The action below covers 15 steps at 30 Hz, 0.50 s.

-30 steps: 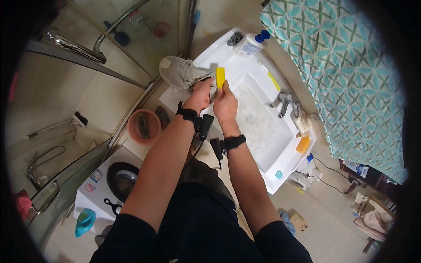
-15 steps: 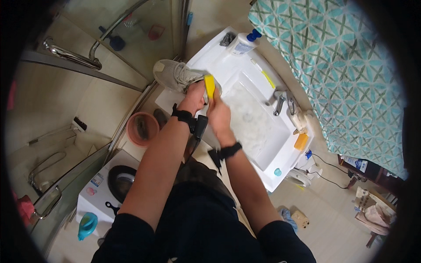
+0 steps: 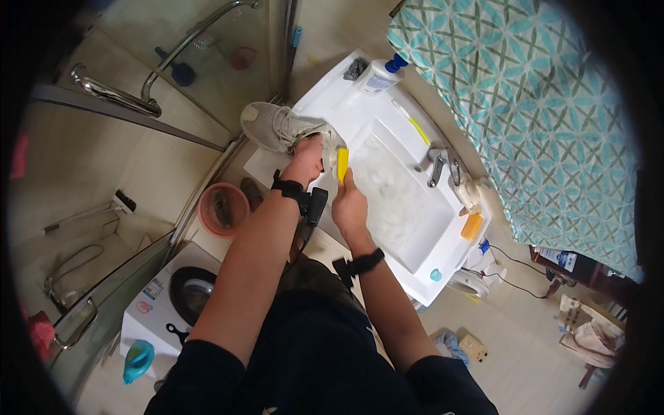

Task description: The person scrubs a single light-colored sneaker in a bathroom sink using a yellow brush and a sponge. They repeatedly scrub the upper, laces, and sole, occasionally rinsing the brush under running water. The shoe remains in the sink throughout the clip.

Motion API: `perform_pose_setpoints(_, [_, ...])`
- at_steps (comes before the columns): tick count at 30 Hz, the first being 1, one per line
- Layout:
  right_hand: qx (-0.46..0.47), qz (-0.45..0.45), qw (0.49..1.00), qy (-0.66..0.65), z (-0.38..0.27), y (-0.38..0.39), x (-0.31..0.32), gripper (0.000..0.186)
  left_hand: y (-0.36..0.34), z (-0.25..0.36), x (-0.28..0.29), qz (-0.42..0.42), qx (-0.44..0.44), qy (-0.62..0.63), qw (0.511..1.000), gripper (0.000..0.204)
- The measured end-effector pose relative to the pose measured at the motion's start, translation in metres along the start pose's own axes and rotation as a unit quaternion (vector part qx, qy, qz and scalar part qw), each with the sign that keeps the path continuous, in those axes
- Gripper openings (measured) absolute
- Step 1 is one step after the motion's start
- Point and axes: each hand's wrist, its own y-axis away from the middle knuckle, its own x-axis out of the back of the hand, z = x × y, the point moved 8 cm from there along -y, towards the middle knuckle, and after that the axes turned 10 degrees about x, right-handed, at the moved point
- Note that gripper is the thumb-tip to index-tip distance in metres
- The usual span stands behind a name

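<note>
My left hand [image 3: 306,160] is closed on the heel end of a light grey sneaker [image 3: 266,128], apparently gripping inside its opening. The shoe lies on its length over the sink's left rim, toe pointing left. In my right hand [image 3: 351,207] is a yellow-backed scrub brush [image 3: 342,164], held beside the shoe's heel; its bristles are hidden from view. Both hands are above the near left edge of the white sink [image 3: 432,245], whose basin holds cloudy, sudsy water [image 3: 387,190].
A faucet [image 3: 437,166], a yellow-handled toothbrush [image 3: 413,123], a pump bottle [image 3: 379,77] and an orange soap bar [image 3: 472,226] line the sink's far side. A terracotta-coloured bucket [image 3: 223,209] and a washing machine [image 3: 155,311] are at left. A patterned curtain [image 3: 526,117] hangs at right.
My right hand has moved the brush right and downward, to the outer side of the shoe's heel. The left hand keeps its hold on the sneaker, nearly in place.
</note>
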Motion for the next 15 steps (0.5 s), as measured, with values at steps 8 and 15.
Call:
perform_pose_setpoints(8, [0.012, 0.025, 0.999, -0.023, 0.008, 0.002, 0.005, 0.045, 0.007, 0.006, -0.004, 0.021, 0.035, 0.013, 0.999, 0.030])
perform_pose_setpoints(15, [0.005, 0.008, 1.000, 0.007, 0.002, -0.014, 0.011, 0.044, 0.002, 0.005, -0.003, 0.005, 0.008, 0.018, 1.000, 0.029])
